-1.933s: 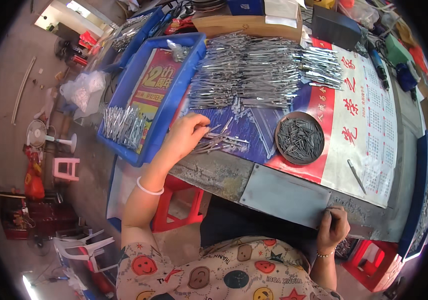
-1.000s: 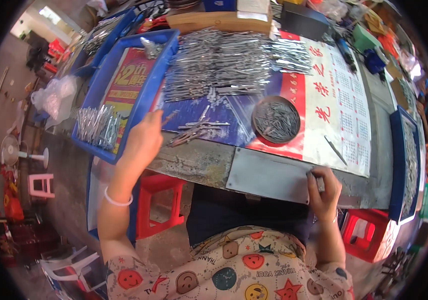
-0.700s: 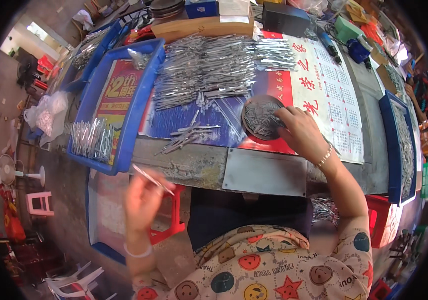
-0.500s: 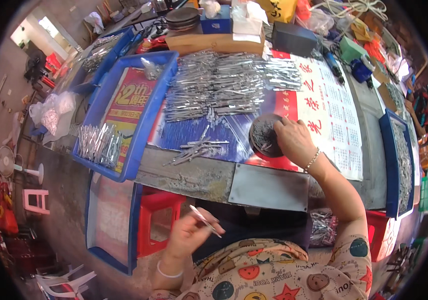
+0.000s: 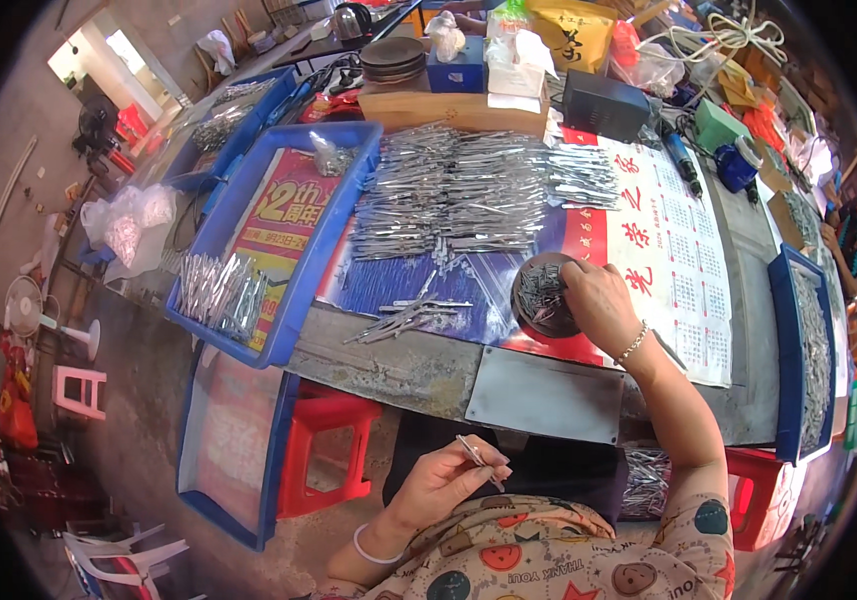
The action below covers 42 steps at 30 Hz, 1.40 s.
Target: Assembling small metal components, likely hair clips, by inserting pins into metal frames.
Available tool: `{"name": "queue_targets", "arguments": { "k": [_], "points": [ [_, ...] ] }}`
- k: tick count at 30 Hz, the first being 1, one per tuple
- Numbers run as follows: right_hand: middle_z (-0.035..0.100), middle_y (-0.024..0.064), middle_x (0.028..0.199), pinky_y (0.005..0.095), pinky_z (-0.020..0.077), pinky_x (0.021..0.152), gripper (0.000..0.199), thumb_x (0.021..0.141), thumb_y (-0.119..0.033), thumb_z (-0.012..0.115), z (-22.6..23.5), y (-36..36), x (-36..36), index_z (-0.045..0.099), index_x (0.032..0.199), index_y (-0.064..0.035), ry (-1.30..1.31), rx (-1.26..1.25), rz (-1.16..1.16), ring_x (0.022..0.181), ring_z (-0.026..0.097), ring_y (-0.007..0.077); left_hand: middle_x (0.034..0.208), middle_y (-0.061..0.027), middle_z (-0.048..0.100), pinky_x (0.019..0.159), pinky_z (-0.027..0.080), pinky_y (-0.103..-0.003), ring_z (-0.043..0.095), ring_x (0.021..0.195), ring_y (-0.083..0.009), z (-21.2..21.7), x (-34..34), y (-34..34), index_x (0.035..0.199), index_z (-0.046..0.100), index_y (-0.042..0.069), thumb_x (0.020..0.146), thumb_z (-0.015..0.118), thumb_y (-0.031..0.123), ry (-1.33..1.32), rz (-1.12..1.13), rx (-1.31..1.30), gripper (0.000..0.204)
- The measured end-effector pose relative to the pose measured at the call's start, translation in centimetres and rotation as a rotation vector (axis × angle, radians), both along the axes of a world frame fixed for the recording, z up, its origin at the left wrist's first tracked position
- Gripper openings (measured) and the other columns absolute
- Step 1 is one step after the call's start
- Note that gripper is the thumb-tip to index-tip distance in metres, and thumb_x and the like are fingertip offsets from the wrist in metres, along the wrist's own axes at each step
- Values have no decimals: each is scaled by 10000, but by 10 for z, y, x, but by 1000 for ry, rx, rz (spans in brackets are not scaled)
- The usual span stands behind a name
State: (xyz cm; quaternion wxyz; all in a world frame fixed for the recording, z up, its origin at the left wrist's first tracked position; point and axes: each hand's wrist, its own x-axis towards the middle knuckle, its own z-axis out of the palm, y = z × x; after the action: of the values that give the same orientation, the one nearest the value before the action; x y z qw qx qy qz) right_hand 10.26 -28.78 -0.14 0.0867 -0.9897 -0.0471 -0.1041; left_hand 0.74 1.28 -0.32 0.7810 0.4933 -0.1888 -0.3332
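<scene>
your grey worktop (image 5: 379,362) carries silvery rods (image 5: 459,190) heaped at 11 o'clock from the bowl (image 5: 553,324). dark bits (image 5: 541,286) lie in that bowl; your right hand (image 5: 601,308) reaches over its 3 o'clock rim, but whether those fingers grip anything can't be told. your left hand (image 5: 439,482), at 7 o'clock, pinches a slim piece (image 5: 471,450).

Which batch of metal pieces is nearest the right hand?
The dark pieces in the round brown dish: the right hand is at its right side, while the silvery rows, the loose pile and all other batches lie farther off.
</scene>
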Motion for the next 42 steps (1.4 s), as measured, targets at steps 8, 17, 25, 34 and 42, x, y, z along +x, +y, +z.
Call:
{"name": "queue_targets", "arguments": {
  "k": [8,17,25,34,42],
  "points": [
    [622,152,882,437,454,734,178,791,-46,582,-4,-7,-4,549,967,-50,-20,208,-5,799,598,361,982,-77,614,848,496,-289,608,967,-155,-5,-8,-4,1282,472,-13,956,519,36,80,-47,50,333],
    [622,171,937,440,486,704,256,785,-10,570,-2,-12,-6,580,1040,-24,-165,433,32,824,607,375,945,-129,615,830,509,-330,632,913,-216,3,-2,-20,1362,355,19,935,495,-11,83,-27,17,451],
    [633,187,895,426,491,707,145,810,-23,572,0,-10,-4,613,947,6,-167,537,39,806,613,382,944,-89,606,786,504,-278,614,863,-148,-1,-3,-14,1272,473,-13,986,486,117,116,-27,-51,314],
    [635,181,770,362,485,631,149,873,-91,573,12,4,-11,620,916,44,-62,724,-27,672,611,331,871,-69,607,754,508,-259,609,814,-129,-3,-4,-7,1220,509,-9,982,504,118,92,53,-28,270],
    [641,39,796,226,465,608,183,910,-89,547,51,39,-54,671,976,27,279,1182,76,683,570,71,869,-66,601,746,502,-254,604,803,-124,2,-1,-7,1201,507,-22,975,491,77,63,78,56,247]
  ]
}}
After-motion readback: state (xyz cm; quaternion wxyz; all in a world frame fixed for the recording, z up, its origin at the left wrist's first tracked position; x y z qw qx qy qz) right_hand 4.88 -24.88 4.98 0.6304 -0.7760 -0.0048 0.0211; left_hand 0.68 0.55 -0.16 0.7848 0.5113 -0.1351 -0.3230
